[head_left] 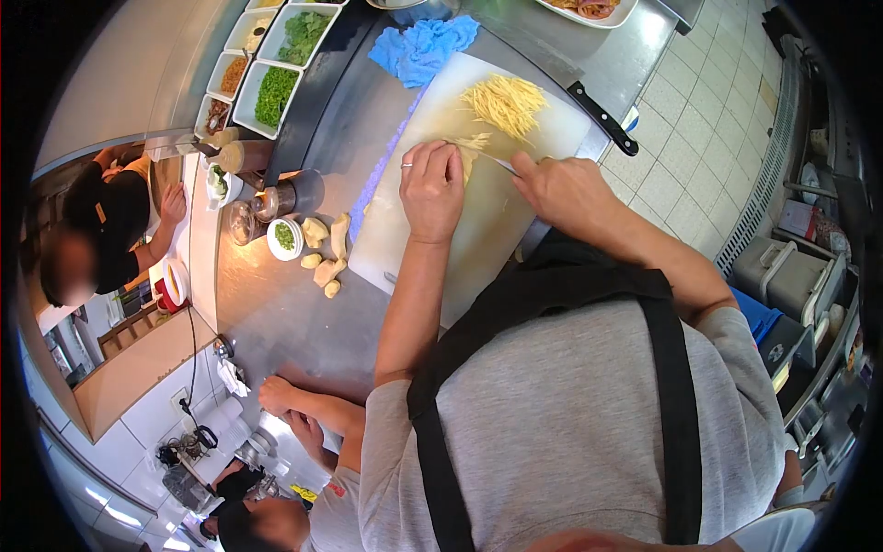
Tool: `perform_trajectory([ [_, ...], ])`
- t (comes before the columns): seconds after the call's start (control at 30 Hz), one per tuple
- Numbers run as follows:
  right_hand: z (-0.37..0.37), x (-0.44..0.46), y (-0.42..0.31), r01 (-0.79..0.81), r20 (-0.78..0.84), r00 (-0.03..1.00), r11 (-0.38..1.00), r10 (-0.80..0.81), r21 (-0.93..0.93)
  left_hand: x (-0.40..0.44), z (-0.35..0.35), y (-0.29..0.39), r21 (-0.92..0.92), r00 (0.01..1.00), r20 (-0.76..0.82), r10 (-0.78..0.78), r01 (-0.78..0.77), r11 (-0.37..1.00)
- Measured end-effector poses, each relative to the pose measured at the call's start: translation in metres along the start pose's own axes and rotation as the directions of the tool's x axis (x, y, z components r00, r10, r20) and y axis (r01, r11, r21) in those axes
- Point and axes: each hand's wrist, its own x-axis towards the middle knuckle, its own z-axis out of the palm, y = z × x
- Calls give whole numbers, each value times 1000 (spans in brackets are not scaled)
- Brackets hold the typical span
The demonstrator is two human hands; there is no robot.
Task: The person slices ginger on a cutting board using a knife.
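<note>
On the white cutting board (377, 244) lies a pile of thin pale-yellow strips (504, 104). My left hand (431, 184) has its fingers curled down on a yellow piece (472, 158) near the middle of the board, with cut strips just beyond it. My right hand (561, 190) is wrapped round a knife, whose narrow blade (499, 164) points toward the left hand; its handle is hidden in the fist.
A black-handled knife (602, 118) lies at the board's right edge. Beyond are a blue cloth (423, 48) and bins of chopped greens (274, 97). Ginger-like pieces (326, 271) and a small bowl (285, 238) sit left. Two other people are at left and lower left.
</note>
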Motion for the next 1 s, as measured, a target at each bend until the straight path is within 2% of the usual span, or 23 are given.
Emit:
perform_trajectory([
  [0.17,8,8,2,-24,63,998,1000,23,13,0,0,0,5,1000,-4,7,-7,1000],
  [0.37,-2,23,32,-140,158,982,965,106,223,1,-1,0,15,1000,8,15,-15,1000],
  [0.5,-23,14,42,-121,93,991,915,92,385,2,-5,1,-1,999,30,-15,15,1000],
  [0.67,-35,2,34,-140,16,990,954,141,264,9,-14,2,-23,987,122,-108,111,994],
  [0.77,-27,-5,31,-113,-59,991,984,121,135,12,-18,3,-87,968,138,-210,223,971],
  [0.87,-23,-10,27,-122,-104,987,992,123,23,14,-19,5,-219,959,70,-275,284,933],
  [1.0,-16,-16,26,-89,-148,986,995,81,-43,25,-19,10,-321,991,68,-116,132,938],
])
